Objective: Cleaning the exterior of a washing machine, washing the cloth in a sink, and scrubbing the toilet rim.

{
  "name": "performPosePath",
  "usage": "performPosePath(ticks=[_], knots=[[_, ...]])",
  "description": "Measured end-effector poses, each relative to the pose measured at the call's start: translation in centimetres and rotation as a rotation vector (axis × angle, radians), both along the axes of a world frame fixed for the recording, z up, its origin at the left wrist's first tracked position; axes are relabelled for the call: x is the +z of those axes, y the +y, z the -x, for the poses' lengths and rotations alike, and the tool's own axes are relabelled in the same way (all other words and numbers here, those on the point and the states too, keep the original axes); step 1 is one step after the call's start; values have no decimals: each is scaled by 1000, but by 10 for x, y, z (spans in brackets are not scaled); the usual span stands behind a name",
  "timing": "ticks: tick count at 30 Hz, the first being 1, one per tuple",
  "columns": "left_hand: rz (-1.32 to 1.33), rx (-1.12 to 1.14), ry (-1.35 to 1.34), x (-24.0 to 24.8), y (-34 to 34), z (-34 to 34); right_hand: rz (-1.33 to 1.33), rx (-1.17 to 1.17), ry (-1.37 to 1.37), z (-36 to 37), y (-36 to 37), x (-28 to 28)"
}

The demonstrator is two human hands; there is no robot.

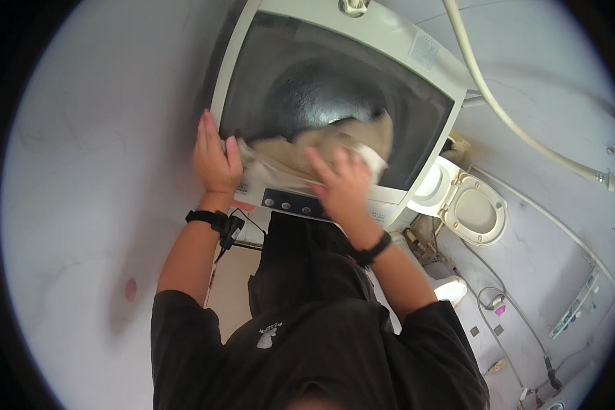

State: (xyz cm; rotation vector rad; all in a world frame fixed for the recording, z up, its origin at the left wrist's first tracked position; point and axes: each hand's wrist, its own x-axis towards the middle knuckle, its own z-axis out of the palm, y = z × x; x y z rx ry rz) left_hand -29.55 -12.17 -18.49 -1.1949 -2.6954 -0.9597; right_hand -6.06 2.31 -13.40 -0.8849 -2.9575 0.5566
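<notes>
In front of me stands a pale top-loading washing machine (pixel 436 80) with a dark see-through lid (pixel 256 75). A beige cloth (pixel 371 134) lies bunched and spread over the near part of the lid. My right hand (pixel 345 183) is on the cloth, pressing it down; its fingers are blurred by motion. My left hand (pixel 217 164) rests at the machine's left edge, fingers stretched and thumb apart, beside the cloth's left end. Just below the cloth is the dark control panel (pixel 287 205) with round buttons on the near rim.
A pale hose (pixel 488 96) runs past the machine's far right corner to a wall fitting (pixel 611 180). To the right is a toilet with its raised lid and seat (pixel 477 210). A pale wall (pixel 102 171) stands close on the left. Thin pipes and cables (pixel 502 287) run along the right.
</notes>
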Motion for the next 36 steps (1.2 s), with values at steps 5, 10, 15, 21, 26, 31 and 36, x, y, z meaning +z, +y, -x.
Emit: performPosePath(ticks=[5, 10, 15, 21, 26, 31, 36], knots=[[63, -20, 34, 0, -6, 1, -98, -218, -70, -94, 32, -11], [45, -31, -10, -7, 1, -5, -66, -231, -79, -7, -7, -1], [29, -60, -17, -6, -4, -7, -15, 228, 145, 87, 34, 12], [71, -41, -39, -4, -5, -9, -156, -414, 36, 48, 241, 11], [79, -24, 4, 0, -2, -4, -300, -399, 176, 75, 186, 4], [197, 0, 12, -26, -14, -8, -27, 237, 224, 170, 33, 6], [168, 4, 18, -11, -9, -8, -113, 212, 289, 188, 97, 10]])
